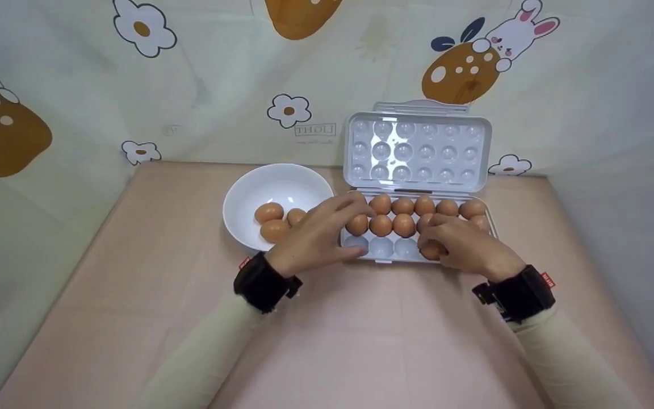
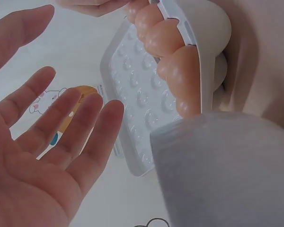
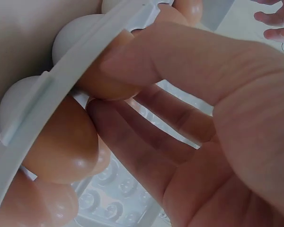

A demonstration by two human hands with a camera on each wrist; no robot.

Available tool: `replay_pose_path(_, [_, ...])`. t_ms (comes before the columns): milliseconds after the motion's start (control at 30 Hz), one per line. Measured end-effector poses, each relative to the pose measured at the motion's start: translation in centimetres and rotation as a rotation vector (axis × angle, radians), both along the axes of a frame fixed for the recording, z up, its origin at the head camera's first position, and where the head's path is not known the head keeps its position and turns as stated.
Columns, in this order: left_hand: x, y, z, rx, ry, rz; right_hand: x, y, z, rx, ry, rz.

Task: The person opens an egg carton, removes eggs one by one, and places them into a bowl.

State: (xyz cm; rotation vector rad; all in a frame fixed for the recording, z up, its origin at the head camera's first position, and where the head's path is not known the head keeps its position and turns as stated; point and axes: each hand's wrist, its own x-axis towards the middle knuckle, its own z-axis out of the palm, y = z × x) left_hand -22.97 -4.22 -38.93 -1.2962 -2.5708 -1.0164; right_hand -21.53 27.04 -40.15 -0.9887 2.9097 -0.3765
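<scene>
Over the front row of the egg tray (image 1: 489, 218) my right hand (image 1: 466, 247) pinched an egg (image 1: 432, 250) between thumb and fingers, so I judged it best lowered gently into its cup, while my left hand (image 1: 315, 236), fingers spread and holding nothing, hovered at the tray's left end beside the white bowl (image 1: 247, 196).

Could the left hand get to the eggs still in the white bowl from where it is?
Probably yes. The left hand is open beside the bowl, whose top is uncovered, and nothing lies between it and the eggs inside.
</scene>
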Motion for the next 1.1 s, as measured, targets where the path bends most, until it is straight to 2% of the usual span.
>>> replay_pose_path(133, [0.0,0.3,-0.5,0.015,0.02,0.005,-0.2,-0.1,-0.2,-0.004,-0.009,0.026])
replay_pose_path(367, [0.2,0.4,-1.1,0.012,0.008,0.033,-0.4,-0.5,-0.3,0.016,-0.001,0.004])
replay_pose_path(600, [0.3,0.5,-1.1,0.004,-0.026,0.048,-0.6,-0.3,-0.4,-0.005,-0.014,0.033])
replay_pose_path(733, [0.3,0.5,-1.0,0.013,-0.021,0.038,-0.5,0.0,-0.1,-0.007,-0.045,0.018])
replay_pose_path(833, [0.2,0.4,-0.9,0.021,-0.014,0.039,-0.3,0.2,0.4,-0.048,-0.05,-0.014])
replay_pose_path(900, [0.2,0.4,-0.8,0.023,-0.018,0.046,-0.2,0.3,0.9,-0.081,-0.009,-0.036])
replay_pose_path(1033, [0.1,0.3,-0.6,0.038,0.001,0.05,0.1,0.5,1.9,-0.223,0.041,-0.087])
replay_pose_path(1100, [0.0,0.4,-0.6,0.053,0.025,0.047,0.1,0.5,2.2,-0.326,0.036,-0.1])
